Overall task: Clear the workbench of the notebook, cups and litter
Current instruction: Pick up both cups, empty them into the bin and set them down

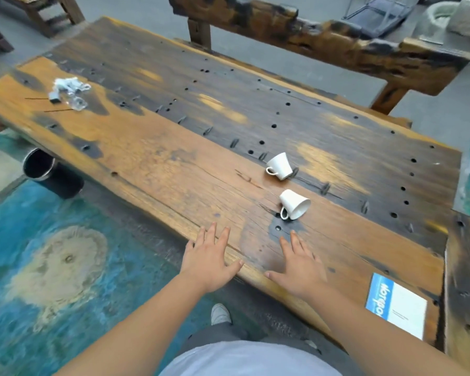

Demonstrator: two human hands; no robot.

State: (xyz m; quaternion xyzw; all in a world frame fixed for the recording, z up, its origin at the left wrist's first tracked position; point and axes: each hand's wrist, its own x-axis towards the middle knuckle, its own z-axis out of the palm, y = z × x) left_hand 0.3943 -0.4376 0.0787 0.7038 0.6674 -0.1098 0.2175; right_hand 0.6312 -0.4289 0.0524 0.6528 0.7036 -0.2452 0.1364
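Note:
Two white cups lie on the wooden workbench (174, 169). One cup (280, 166) stands upside down, and the nearer cup (295, 204) lies on its side just beyond my right hand. A blue and white notebook (398, 303) lies flat at the near right corner. Crumpled white and clear litter (68, 92) sits at the far left end. My left hand (208, 256) is flat with fingers spread at the bench's near edge. My right hand (299, 263) is flat and spread beside it, holding nothing.
A black cylindrical bin (50, 173) lies under the bench's left side. A rough wooden bench seat (323, 36) stands behind the workbench. The floor (52, 253) on my left is painted blue. My shoe (220, 313) shows below the bench edge.

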